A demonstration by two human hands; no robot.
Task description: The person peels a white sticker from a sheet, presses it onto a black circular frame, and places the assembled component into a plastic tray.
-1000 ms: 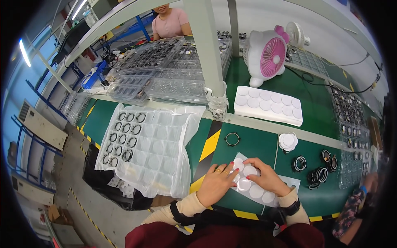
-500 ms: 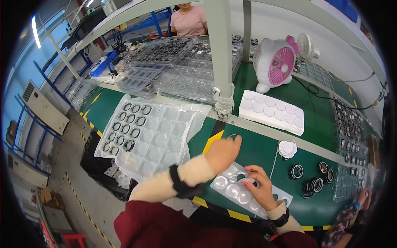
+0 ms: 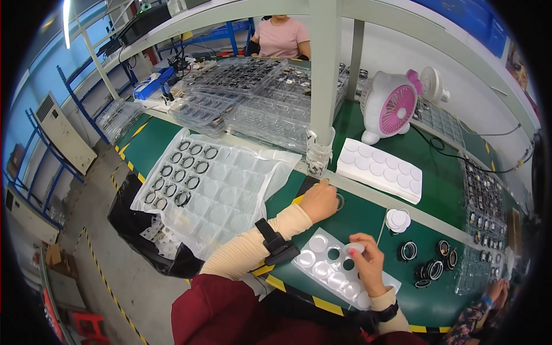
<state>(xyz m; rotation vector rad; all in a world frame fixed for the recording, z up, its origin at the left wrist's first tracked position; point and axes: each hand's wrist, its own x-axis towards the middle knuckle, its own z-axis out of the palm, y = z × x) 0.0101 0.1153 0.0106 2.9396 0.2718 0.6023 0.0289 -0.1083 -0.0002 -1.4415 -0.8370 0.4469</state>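
My left hand (image 3: 320,202) is closed at the edge of the green table, its fingers around a thin ring (image 3: 341,201) that pokes out at its right side. Lower and to the right, my right hand (image 3: 369,263) pinches a round translucent sticker (image 3: 354,248) between thumb and fingers. It is just above a clear sheet of round stickers (image 3: 328,270), where a few dark green circles show gaps. White round discs (image 3: 398,221) are piled right of the hands, and several black and silver rings (image 3: 435,269) lie beyond them.
A white-lined tray (image 3: 218,184) with rows of black rings lies at left. A white sheet of round stickers (image 3: 379,168) lies behind the hands. A shelf post (image 3: 322,86) rises near my left hand; a pink-white fan (image 3: 391,103) stands behind. A co-worker's hands (image 3: 499,292) are at far right.
The view has shifted. My left hand has turned, so the ring shows at its right side instead of above its fingertips. My right hand has raised the sticker off the sheet.
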